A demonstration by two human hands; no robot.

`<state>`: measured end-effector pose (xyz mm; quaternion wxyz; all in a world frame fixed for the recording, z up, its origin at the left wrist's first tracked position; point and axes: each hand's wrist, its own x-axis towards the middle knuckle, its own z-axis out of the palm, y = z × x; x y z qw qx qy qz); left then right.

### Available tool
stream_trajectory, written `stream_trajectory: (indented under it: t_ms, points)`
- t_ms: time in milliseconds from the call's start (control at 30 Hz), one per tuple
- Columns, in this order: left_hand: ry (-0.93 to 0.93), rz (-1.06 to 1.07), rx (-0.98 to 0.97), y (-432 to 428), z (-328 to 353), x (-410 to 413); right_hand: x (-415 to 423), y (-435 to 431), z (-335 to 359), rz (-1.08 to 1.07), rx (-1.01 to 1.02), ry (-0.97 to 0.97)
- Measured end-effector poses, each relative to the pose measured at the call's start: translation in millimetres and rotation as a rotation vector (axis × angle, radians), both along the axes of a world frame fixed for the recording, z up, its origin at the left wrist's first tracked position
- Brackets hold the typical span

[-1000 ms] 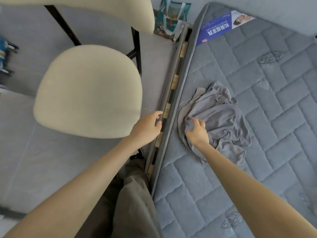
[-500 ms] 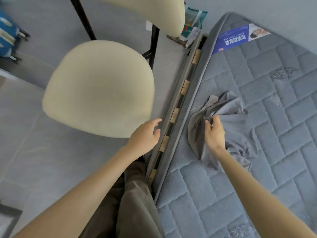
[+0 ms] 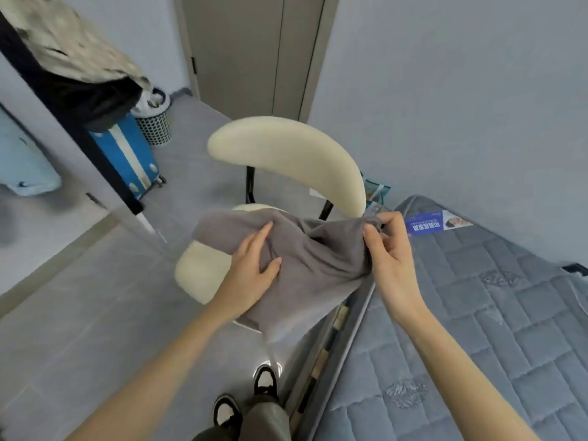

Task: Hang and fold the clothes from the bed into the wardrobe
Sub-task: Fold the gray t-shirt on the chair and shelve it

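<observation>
- Head view – the grey garment (image 3: 313, 268) is held in the air by both hands. It hangs over the seat of the cream chair (image 3: 286, 151), just beside the left edge of the mattress (image 3: 477, 316), and no part of it touches the mattress.
- The right hand (image 3: 389, 253) pinches a bunched corner of the cloth between thumb and forefingers, at the garment's upper right. This grip is narrow and firm.
- The left hand (image 3: 254, 270) holds a fold in the middle of the cloth, with the thumb closed against it and the fingers spread over the fabric.
- The cloth sags in creases between the hands, and its lower hem hangs free toward the floor.
- Judged step: opening the garment out so it can be hung or folded.
- To do this well, move the left hand from the mid-panel fold out to the opposite corner or shoulder. Then draw the hands apart until the top edge is level and taut.
- Keep the hem above the floor – raise both hands if it drops.
- At the left edge of view, a dark upright frame (image 3: 79, 122) carries patterned fabric. I cannot tell whether this is the wardrobe.
</observation>
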<state>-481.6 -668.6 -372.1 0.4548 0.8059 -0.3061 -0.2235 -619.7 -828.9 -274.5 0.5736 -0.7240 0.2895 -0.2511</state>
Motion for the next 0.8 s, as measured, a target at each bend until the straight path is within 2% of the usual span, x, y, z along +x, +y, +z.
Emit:
stream_trajectory:
  t_ms: [67, 133, 267, 367, 467, 533, 600, 733, 800]
  points:
    - [-0.020, 0.153, -0.009, 28, 16, 22, 34, 18, 25, 0.056, 0.043, -0.046]
    - [0.098, 0.258, -0.017, 58, 27, 42, 67, 37, 42, 0.112, 0.108, -0.072]
    - [0.355, 0.377, -0.162, 112, 31, 56, 126, 82, 58, 0.255, 0.168, -0.050]
    - [0.395, 0.405, -0.166, 148, 24, 52, 160, 116, 56, 0.315, 0.229, -0.062]
    - [0.391, 0.337, -0.165, 185, 23, 41, 190, 141, 50, 0.331, 0.381, -0.046]
    - [0.340, 0.238, -0.169, 203, 21, 33, 208, 151, 44, 0.334, 0.482, 0.001]
    - [0.262, 0.232, -0.157, 213, 8, 32, 226, 160, 35, 0.339, 0.574, 0.057]
    - [0.032, 0.582, -0.237, 221, -20, 46, 254, 182, 7, 0.411, 0.686, 0.186]
    - [-0.125, 0.696, -0.166, 231, -31, 59, 268, 194, -13, 0.446, 0.736, 0.173]
